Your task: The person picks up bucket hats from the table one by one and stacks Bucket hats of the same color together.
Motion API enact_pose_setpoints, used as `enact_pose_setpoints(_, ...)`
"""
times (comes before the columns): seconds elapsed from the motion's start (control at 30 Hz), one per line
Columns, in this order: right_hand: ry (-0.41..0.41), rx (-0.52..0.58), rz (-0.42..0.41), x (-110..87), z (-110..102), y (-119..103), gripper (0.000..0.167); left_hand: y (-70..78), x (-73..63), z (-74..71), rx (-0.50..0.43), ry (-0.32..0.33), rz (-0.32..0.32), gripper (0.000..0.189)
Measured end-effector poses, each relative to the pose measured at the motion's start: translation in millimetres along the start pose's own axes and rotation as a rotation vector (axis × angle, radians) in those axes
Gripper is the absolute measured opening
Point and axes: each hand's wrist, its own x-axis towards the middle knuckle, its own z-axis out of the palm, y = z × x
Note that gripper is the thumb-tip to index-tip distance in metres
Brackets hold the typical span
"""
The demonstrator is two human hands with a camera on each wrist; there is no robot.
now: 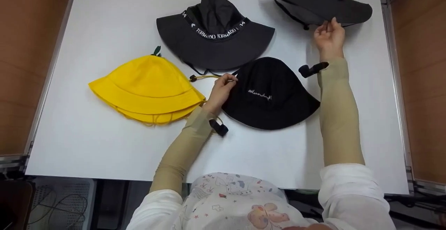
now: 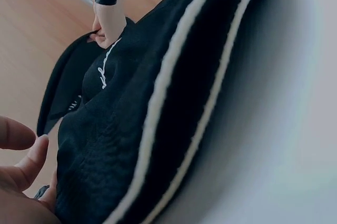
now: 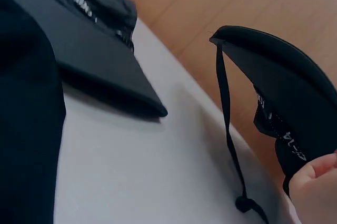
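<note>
My right hand [image 1: 330, 38] grips the near edge of a dark grey wide-brimmed hat [image 1: 313, 3] by its brim. This hat is tilted up at the back right, and its chin cord [image 3: 225, 97] hangs down with a toggle. My left hand [image 1: 223, 90] is beside the left side of a black bucket hat [image 1: 271, 101] with white script. In the left wrist view its thumb and forefinger [image 2: 32, 163] are bent toward each other with nothing visible between them; the other fingers are partly hidden behind the black hat.
A second dark grey hat [image 1: 216, 45] with a lettered band lies at the back middle. Left of my left hand lies a yellow hat [image 1: 143, 83] with a green leaf tip, its cord and toggle [image 1: 192, 78] trailing right. All lie on a white table [image 1: 104, 150] with wooden panels [image 1: 421, 83] beside it.
</note>
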Motion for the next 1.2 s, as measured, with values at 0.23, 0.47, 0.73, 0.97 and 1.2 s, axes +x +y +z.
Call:
enact_pose_setpoints(0.23,-0.153,0.045,0.043,-29.8,-6,0,0.010,16.4,5.8,-4.0,-0.160,0.049,-0.072,0.020)
enact_pose_setpoints(0.47,-0.282,0.016,0.064,-63.8,-11,15,0.026,50.4,13.4,-6.7,-0.294,-0.020,0.001,0.052)
enact_pose_setpoints(0.73,-0.443,-0.083,0.145,-103.6,-31,51,0.031,91.7,13.7,13.1,-0.557,-0.177,0.045,0.066)
enact_pose_setpoints(0.97,-0.471,-0.231,0.168,-126.7,-54,80,0.036,98.6,17.5,17.7,-0.775,-0.207,0.142,0.056)
enact_pose_setpoints(1.2,-0.438,-0.286,0.172,-130.8,-67,104,0.039,95.0,15.1,16.2,-0.944,-0.170,0.127,0.045)
